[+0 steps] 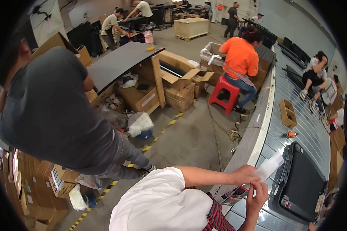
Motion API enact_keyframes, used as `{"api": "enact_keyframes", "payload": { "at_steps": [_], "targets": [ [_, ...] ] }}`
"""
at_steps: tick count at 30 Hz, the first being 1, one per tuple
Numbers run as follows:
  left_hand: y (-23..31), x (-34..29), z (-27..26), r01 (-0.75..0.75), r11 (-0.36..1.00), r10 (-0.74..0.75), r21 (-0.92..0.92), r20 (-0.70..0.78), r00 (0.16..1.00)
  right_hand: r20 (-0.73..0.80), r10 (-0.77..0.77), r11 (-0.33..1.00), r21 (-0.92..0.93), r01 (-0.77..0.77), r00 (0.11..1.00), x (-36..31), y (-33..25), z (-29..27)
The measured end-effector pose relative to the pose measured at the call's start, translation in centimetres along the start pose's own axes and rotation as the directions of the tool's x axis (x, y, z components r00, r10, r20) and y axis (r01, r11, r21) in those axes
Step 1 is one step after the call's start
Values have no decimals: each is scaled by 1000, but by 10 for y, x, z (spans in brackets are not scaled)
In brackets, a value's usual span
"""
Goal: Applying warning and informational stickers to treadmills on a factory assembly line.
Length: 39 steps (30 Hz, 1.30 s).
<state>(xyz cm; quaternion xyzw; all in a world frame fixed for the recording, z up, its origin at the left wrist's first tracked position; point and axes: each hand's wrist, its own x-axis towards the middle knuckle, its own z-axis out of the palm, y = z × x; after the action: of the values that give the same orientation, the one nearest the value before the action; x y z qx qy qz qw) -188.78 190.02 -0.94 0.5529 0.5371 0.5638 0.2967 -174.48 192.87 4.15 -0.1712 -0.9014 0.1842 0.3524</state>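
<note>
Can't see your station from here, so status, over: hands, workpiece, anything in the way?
Left hand gripping translucent white strip; right hand close by, its grip unclear. Strip's far end overlaps black case in view. Nothing seen blocking hands.

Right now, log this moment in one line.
left hand: holding translucent white plastic strip; right hand: at strip's lower end; black rectangular case: on grey ribbed worktop

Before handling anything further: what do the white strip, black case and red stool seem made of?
White strip: probably thin plastic film, smooth; it looks milky, though paper is possible.
Black case: likely hard plastic, mostly matte; dull face, rounded corners.
Red stool: likely moulded plastic, smooth; even colour, one-piece look.
</note>
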Motion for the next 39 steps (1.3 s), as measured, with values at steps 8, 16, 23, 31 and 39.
{"api": "enact_keyframes", "payload": {
  "at_steps": [8, 16, 23, 31, 39],
  "targets": [
    [4, -4, -47, 133, 991, -119, 31, -269, 956, -23, -108, 990, 94, 109, 994, 1, -23, -3],
    [-5, -57, -78, 187, 974, -138, 127, -322, 937, -108, 158, 980, 141, -142, 981, -48, 26, 8],
    [-3, -86, -87, 304, 949, -253, 84, -375, 892, 106, 452, 884, 79, -461, 886, -108, 71, 29],
    [10, -93, -87, 47, 914, 64, 403, -257, 964, 299, 322, 912, 154, -379, 898, -158, 93, 109],
    [8, -92, -85, -229, 809, 221, 541, 80, 972, 530, 326, 923, 1, -385, 783, -188, 119, 147]
  ]
}}
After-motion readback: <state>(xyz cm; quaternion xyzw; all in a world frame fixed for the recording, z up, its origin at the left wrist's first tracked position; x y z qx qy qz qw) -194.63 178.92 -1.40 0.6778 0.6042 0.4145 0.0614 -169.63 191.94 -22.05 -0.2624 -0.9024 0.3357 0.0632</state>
